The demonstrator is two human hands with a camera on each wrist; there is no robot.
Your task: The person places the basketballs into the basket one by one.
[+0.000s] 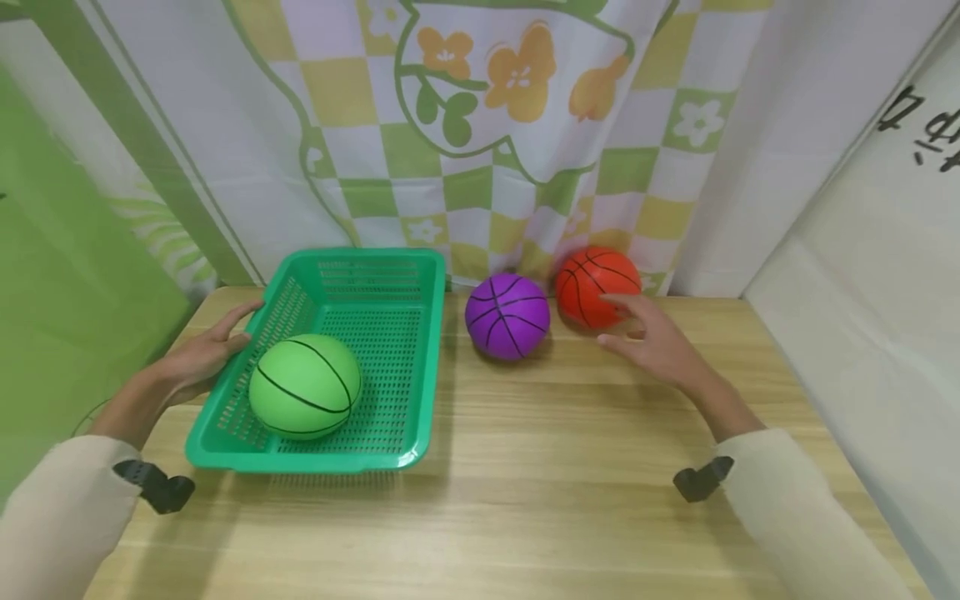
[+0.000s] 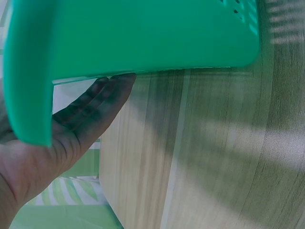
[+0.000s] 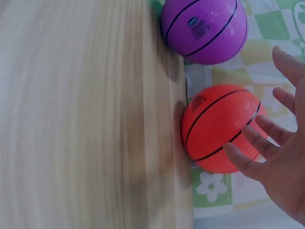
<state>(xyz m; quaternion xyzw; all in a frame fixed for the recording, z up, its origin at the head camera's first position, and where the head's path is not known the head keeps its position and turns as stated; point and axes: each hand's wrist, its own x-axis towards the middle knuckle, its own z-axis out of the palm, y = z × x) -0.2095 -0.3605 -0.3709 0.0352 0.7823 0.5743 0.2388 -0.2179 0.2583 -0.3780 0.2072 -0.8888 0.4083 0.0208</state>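
A light green ball with black lines (image 1: 305, 387) lies inside a green plastic basket (image 1: 431, 358), toward its near left corner. My left hand (image 1: 201, 357) is at the basket's left side, its fingertips against the rim. In the left wrist view, its straight fingers (image 2: 107, 102) lie along the outside of the basket wall, partly behind the rim. Near the table's back edge sit a purple ball (image 1: 507, 317) and, to its right, a red ball (image 1: 588, 287). My right hand (image 1: 660, 342), fingers spread, hovers by the red ball's right side. Whether it touches the ball I cannot tell.
The wooden table (image 1: 570, 500) reaches back to a checked, flowered curtain (image 1: 465, 192). A white sheet with black writing (image 1: 870, 250) hangs at the right, and green cloth (image 1: 67, 275) at the left.
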